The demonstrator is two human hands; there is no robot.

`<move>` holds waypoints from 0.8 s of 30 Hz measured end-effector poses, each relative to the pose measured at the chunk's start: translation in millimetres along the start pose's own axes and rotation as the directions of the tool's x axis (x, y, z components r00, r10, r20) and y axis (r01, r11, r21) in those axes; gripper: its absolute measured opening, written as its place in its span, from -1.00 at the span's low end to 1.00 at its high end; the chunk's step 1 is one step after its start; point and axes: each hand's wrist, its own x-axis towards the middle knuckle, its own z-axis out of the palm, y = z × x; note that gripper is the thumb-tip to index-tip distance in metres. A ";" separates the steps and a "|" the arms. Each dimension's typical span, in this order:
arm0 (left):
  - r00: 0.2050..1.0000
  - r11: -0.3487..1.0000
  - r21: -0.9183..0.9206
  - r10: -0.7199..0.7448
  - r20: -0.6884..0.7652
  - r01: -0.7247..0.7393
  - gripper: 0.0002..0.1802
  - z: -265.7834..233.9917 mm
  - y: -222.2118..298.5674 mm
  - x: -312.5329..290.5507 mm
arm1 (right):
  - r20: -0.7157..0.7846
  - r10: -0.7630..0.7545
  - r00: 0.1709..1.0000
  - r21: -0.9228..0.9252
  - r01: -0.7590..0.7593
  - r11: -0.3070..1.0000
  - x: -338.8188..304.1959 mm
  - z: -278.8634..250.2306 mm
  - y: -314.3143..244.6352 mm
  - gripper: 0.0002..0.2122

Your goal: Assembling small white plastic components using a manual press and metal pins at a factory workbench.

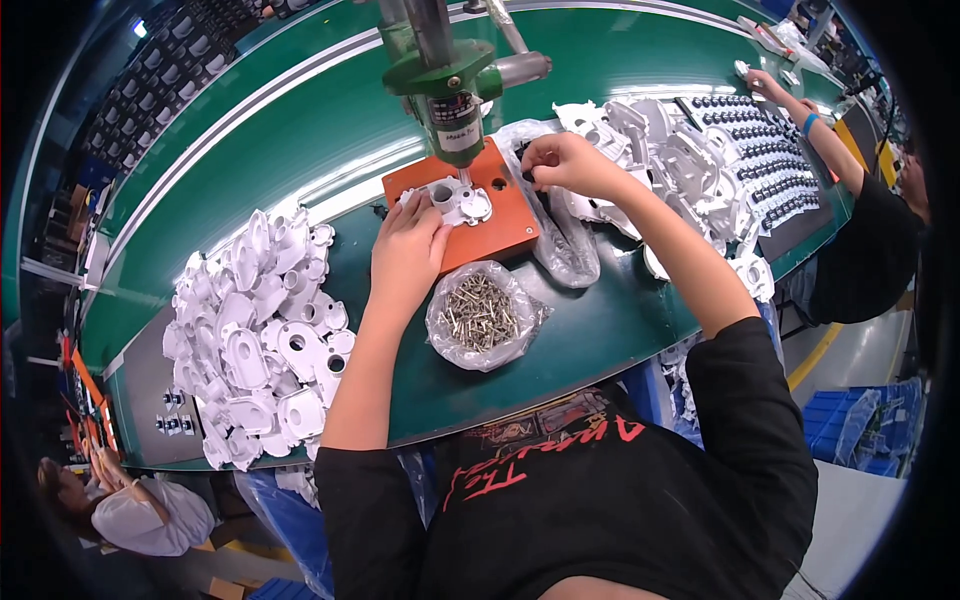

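A white plastic housing [466, 204] with round openings lies on an orange block [500, 240], under the tip of a green drill-press-like machine [455, 110]. My left hand [408, 245] grips the housing's left end, fingers over its edge and thumb toward the front. To the right, my right hand [572, 166] is closed in a pinch over a clear plastic bag [570, 250] beside the block. Something dark shows at its fingertips, too small to name. In front of the block sits a plastic-lined bowl [440, 335] with many small metal screws [480, 312].
White plastic housings [250, 340] are heaped at left; more white parts [690, 180] are piled at right. Beyond these stand rows of small black-and-white parts [760, 160]. A co-worker's arm [835, 150] reaches in at far right. Another person [150, 510] sits at lower left.
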 end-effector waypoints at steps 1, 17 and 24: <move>1.000 1.000 0.002 -0.003 0.000 0.003 -0.79 -0.2 0.0 -0.1 | 0.035 0.058 0.998 0.106 -0.061 0.992 -1.1 0.0 -8.3 -0.84; 1.000 1.000 -0.004 0.009 -0.025 -0.009 -0.80 0.3 1.4 0.5 | 0.371 0.096 0.924 0.725 -0.353 0.591 -20.8 23.5 -66.8 -0.85; 1.000 1.000 0.007 -0.002 -0.017 0.003 -0.79 -0.7 0.2 -0.7 | 0.475 -0.105 0.874 0.338 -0.070 0.939 -40.4 52.4 -102.8 -0.87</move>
